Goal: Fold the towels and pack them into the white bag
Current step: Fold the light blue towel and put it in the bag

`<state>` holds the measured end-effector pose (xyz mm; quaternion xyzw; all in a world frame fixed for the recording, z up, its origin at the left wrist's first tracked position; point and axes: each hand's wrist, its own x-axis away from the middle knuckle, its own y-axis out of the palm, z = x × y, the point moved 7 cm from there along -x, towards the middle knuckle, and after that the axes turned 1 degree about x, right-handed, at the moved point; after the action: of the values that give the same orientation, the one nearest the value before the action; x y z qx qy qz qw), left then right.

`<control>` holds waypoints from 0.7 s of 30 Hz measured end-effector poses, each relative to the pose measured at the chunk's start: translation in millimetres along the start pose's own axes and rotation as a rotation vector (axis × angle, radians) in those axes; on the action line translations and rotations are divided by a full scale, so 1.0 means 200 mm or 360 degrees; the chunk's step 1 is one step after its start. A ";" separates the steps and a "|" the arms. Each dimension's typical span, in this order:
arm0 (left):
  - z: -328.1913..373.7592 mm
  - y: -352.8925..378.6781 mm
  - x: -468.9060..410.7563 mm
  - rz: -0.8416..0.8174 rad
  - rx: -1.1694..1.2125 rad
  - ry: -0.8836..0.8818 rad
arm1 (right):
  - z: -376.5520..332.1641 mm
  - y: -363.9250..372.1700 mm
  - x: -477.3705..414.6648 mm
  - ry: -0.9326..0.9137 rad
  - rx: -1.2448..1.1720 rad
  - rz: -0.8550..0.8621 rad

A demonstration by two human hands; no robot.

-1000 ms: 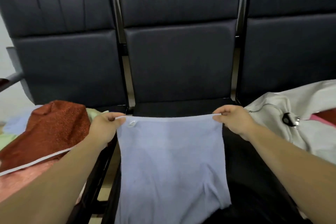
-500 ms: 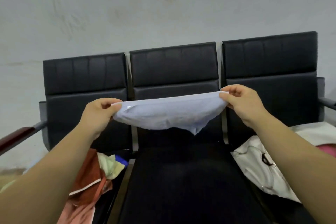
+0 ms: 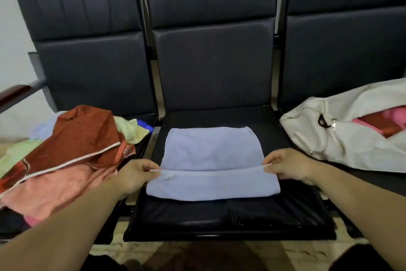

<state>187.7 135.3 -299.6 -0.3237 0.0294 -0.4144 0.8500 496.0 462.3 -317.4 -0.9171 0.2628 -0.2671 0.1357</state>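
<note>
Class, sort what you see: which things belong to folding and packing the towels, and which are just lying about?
Job: light blue towel, pinched by left hand and right hand; pile of towels; white bag.
Lying about: black seats; wooden armrest.

Left hand (image 3: 136, 175) and right hand (image 3: 290, 166) pinch, arms stretched forward.

Soft, fairly dim indoor light comes from above and leaves no hard shadows. Beyond the fingers (image 3: 274, 158) the chair backs (image 3: 211, 62) look flat and matte. Nearer than the fingers, the seat cushion (image 3: 219, 222) catches small glossy highlights on its front lip. The pale blue towel (image 3: 211, 149) between the fingers drops a thin shadow under its near edge. Outward from the fingers, straight lines bow and the forearms (image 3: 66, 226) stretch and soften.
</note>
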 end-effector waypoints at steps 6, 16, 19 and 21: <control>0.06 0.00 -0.06 0.0096 -0.0130 0.0011 | -0.05 -0.02 -0.06 -0.0063 0.0306 0.0102; 0.12 0.05 -0.29 0.0095 -0.0522 -0.0115 | -0.15 -0.06 -0.25 -0.0087 0.0919 0.0280; 0.13 0.01 -0.41 0.0274 -0.0390 -0.0129 | -0.17 -0.11 -0.37 -0.0151 0.0755 0.0478; 0.15 -0.02 -0.50 0.0414 -0.0326 -0.0108 | -0.20 -0.14 -0.45 -0.0204 0.0586 0.0645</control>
<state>128.5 221.9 -296.0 -0.4158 0.0843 -0.2845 0.8597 421.0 530.0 -312.0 -0.8208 0.3787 -0.2192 0.3671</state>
